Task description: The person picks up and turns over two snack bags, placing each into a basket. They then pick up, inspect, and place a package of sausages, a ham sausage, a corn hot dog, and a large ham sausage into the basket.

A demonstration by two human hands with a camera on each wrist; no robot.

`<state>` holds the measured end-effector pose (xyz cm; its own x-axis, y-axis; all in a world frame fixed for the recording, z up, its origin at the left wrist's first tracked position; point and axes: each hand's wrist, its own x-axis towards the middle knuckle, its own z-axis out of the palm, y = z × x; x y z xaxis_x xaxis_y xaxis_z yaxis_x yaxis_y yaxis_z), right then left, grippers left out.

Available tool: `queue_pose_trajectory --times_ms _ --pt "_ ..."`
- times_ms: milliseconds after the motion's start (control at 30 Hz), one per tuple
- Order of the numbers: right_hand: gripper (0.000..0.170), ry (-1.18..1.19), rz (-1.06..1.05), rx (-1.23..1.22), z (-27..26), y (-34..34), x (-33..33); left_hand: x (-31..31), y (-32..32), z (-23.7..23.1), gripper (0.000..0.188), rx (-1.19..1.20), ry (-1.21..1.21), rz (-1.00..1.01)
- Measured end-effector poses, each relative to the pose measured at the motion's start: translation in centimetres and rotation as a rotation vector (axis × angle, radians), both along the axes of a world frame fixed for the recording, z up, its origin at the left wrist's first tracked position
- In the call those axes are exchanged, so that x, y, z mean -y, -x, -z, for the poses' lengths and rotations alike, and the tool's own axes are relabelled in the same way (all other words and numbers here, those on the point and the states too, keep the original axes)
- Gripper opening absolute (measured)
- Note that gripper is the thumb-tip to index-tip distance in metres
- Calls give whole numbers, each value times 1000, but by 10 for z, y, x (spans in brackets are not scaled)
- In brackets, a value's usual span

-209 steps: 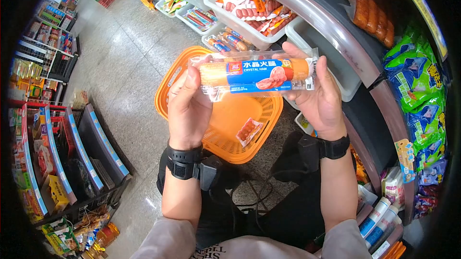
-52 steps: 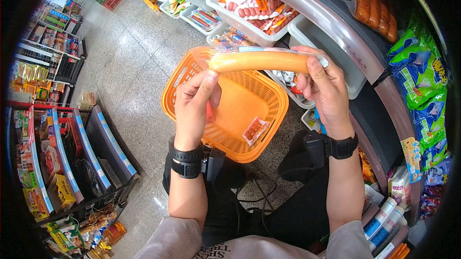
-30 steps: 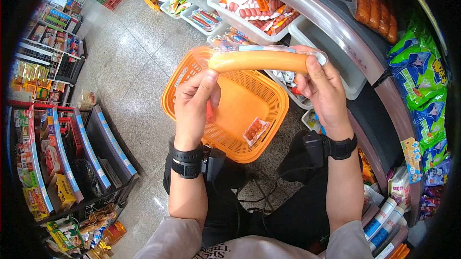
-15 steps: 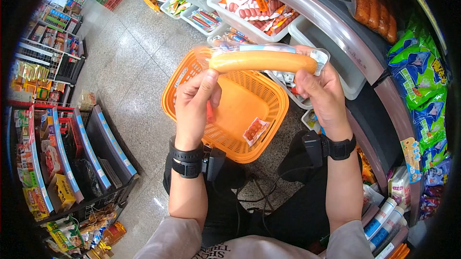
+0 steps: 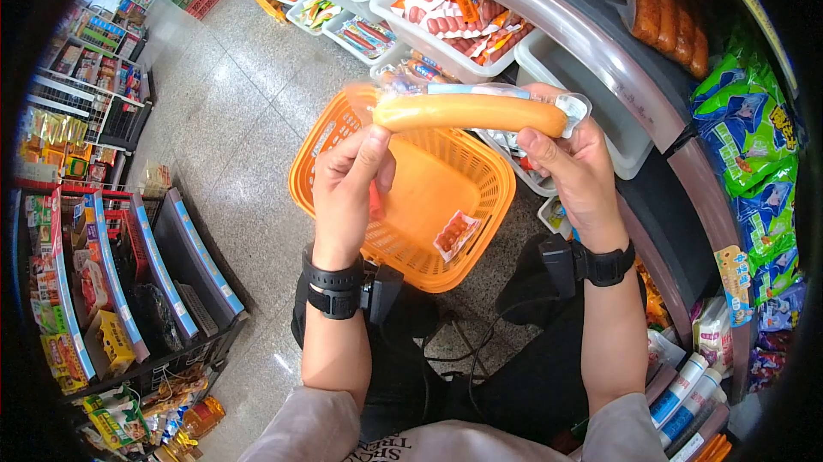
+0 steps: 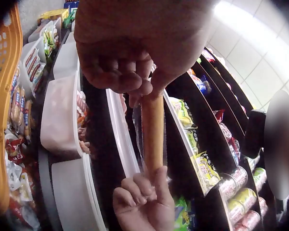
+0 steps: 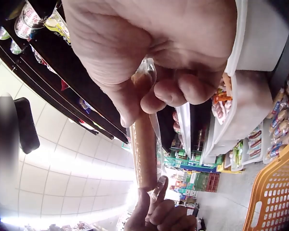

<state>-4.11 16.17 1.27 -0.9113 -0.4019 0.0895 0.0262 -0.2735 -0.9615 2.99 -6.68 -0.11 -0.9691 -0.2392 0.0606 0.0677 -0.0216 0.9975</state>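
Observation:
A long packaged ham sausage (image 5: 467, 111) in clear plastic is held level above the orange basket (image 5: 493, 175), its plain tan side facing up. The printed label lies along its far edge, seen only as a thin strip. My left hand (image 5: 347, 188) pinches the left end between thumb and fingers. At the right end my right hand (image 5: 583, 166) grips the wrapper, thumb (image 5: 542, 152) against the near side. In the left wrist view the sausage (image 6: 152, 134) runs between both hands. The right wrist view shows the sausage (image 7: 144, 149) with clear film along one side.
Inside the basket lies a small red-and-white snack packet (image 5: 457, 235). Clear bins (image 5: 381, 8) of packaged sausages line the curved shelf (image 5: 591, 42). Green snack bags (image 5: 746, 136) hang at right. A low rack (image 5: 171, 265) stands at left on the speckled floor (image 5: 231, 102).
Since the earliest frame the sausage has turned from label up to plain side up, and the hands now pinch its ends. Lately the right thumb has moved down off the sausage's end.

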Motion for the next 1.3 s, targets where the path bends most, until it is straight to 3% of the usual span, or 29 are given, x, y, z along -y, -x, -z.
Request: queue_pose_trajectory --times_ms 600,933,1300 --pt "38 38 -38 11 -1 1 0 -4 -1 -6 38 67 14 -26" --pt "39 48 -42 31 -1 -1 1 -5 -2 -5 35 -50 -57 -7" --pt "51 -43 17 36 -3 -4 4 -2 -2 -2 34 -97 -103 -18"
